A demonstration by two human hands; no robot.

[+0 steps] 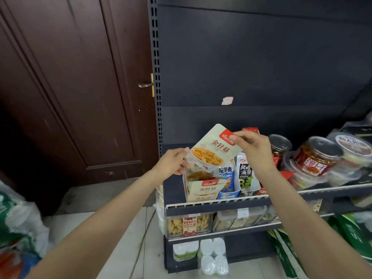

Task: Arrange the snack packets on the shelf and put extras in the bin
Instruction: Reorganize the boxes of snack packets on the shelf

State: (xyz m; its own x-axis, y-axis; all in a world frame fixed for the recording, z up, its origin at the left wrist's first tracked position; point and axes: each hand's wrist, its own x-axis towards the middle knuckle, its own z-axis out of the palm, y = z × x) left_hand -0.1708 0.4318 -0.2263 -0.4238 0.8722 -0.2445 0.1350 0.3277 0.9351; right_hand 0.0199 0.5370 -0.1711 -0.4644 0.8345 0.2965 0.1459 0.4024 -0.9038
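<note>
A cream snack packet (213, 151) with a red corner label is held tilted above an open display box (203, 190) of the same packets on the dark shelf (217, 201). My right hand (252, 147) pinches the packet's top right corner. My left hand (173, 162) holds its lower left edge, fingers curled behind it. Blue (226, 178) and black-and-white (246, 174) snack packets stand in boxes to the right of the cream box.
Clear jars with red labels (316, 156) crowd the shelf's right side. Below are clear tubs of snacks (189, 224) and wrapped white rolls (213, 256). A brown door (70, 87) stands left. Bags (18, 228) lie on the floor at left.
</note>
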